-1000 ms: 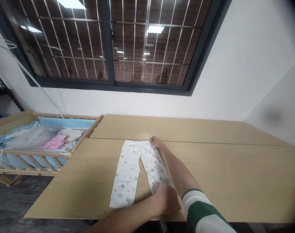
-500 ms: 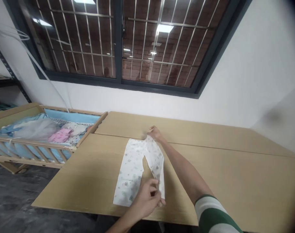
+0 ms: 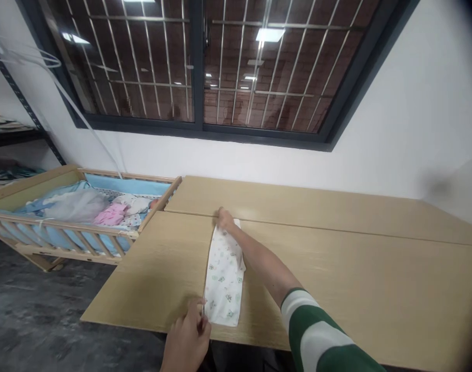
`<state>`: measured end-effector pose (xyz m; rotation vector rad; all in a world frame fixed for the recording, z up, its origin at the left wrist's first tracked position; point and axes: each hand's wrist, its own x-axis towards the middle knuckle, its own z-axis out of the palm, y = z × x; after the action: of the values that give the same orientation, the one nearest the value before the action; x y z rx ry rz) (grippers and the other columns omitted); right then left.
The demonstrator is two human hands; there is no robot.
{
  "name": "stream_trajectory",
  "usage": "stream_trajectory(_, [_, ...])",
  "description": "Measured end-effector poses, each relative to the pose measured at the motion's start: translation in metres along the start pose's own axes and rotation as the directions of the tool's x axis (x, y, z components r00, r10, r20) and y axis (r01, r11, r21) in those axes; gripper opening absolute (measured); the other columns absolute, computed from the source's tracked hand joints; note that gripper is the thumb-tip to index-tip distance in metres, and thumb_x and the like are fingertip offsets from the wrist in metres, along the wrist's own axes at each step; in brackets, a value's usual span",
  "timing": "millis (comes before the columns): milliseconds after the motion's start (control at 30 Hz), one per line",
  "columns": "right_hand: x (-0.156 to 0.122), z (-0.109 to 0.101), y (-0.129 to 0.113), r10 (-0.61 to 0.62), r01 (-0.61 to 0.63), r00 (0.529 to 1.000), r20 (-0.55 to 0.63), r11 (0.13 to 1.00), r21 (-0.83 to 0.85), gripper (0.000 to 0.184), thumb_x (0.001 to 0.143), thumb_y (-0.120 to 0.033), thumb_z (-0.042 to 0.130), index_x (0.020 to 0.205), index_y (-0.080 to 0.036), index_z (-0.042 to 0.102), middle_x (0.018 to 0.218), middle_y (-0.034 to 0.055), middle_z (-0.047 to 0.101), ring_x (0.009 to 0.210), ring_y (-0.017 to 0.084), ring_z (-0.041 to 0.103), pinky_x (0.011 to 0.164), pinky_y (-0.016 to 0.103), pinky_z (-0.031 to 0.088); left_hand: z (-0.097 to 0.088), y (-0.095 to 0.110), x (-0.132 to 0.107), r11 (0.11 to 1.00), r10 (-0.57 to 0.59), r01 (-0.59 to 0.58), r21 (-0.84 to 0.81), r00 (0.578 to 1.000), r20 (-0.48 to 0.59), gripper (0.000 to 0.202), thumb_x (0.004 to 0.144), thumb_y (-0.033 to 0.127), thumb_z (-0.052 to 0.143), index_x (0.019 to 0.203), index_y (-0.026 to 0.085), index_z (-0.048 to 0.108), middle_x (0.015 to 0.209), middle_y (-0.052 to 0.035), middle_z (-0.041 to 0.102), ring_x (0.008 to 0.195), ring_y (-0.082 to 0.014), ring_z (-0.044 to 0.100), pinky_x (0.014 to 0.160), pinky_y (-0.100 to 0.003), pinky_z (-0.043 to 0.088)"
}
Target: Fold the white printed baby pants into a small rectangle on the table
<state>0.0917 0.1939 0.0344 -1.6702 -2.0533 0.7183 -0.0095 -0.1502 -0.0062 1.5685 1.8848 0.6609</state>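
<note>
A pair of small white baby pants (image 3: pixel 225 279) with a tiny print lies on the wooden table, folded lengthwise so one leg covers the other. At the far, waist end, my right hand (image 3: pixel 225 219) is closed on the left corner of the fabric, its fingertips partly hidden. My left hand (image 3: pixel 188 330) is at the near left corner by the leg hem, with thumb and index finger pinching the edge.
The wooden table (image 3: pixel 336 279) has a seam running across it, and its near edge lies close to my left hand. A wooden crib (image 3: pixel 65 227) with blue lining, pink cloth (image 3: pixel 111 214) and netting stands at the left. Behind is a barred window (image 3: pixel 197 67).
The right leg of the pants has been folded over onto the left one. Both my hands have moved left with the fabric and are now at its left edge.
</note>
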Motion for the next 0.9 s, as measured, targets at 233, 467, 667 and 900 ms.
stream_trajectory(233, [-0.018, -0.059, 0.004, -0.035, 0.038, 0.999, -0.034, 0.997, 0.071, 0.020, 0.093, -0.021, 0.057, 0.112, -0.016, 0.058, 0.090, 0.0051, 0.069, 0.087, 0.017, 0.061, 0.075, 0.024, 0.043, -0.022, 0.032, -0.005, 0.977, -0.075, 0.083, 0.198, 0.996, -0.049, 0.030, 0.098, 0.040, 0.042, 0.111, 0.024, 0.063, 0.081, -0.0046, 0.074, 0.083, -0.0293, 0.072, 0.071, -0.033, 0.043])
stream_trajectory(467, [-0.160, -0.091, 0.042, -0.004, -0.057, 0.956, 0.293, 0.979, 0.198, 0.018, 0.091, -0.024, 0.059, 0.081, -0.013, 0.068, 0.066, 0.0056, 0.068, 0.062, 0.017, 0.065, 0.063, 0.026, 0.049, -0.011, 0.019, 0.007, 0.968, -0.122, 0.108, -0.228, 0.991, -0.047, 0.045, 0.085, 0.055, 0.060, 0.115, 0.022, 0.062, 0.092, -0.0040, 0.074, 0.089, -0.0278, 0.071, 0.079, -0.036, 0.050])
stream_trajectory(667, [-0.272, -0.039, 0.046, -0.063, -0.403, 0.826, 0.560, 0.630, 0.664, 0.037, 0.075, -0.043, 0.084, 0.094, -0.016, 0.069, 0.086, 0.0063, 0.072, 0.080, 0.019, 0.072, 0.083, 0.035, 0.058, 0.009, 0.027, 0.024, 0.765, -0.120, -0.036, -0.643, 0.973, -0.197, 0.049, 0.077, 0.061, 0.070, 0.101, 0.018, 0.066, 0.100, -0.0086, 0.072, 0.093, -0.0260, 0.068, 0.075, -0.034, 0.054])
stream_trajectory(900, [-0.288, -0.015, 0.002, -0.010, -0.550, 0.835, 0.550, -0.058, 0.833, 0.041, 0.079, -0.046, 0.083, 0.104, -0.019, 0.065, 0.104, 0.0086, 0.071, 0.098, 0.021, 0.072, 0.098, 0.035, 0.055, -0.002, 0.065, 0.025, 0.298, -0.189, -0.019, -0.954, 0.979, -0.079, 0.049, 0.076, 0.053, 0.080, 0.104, 0.019, 0.059, 0.106, -0.0053, 0.068, 0.095, -0.0206, 0.069, 0.079, -0.031, 0.058])
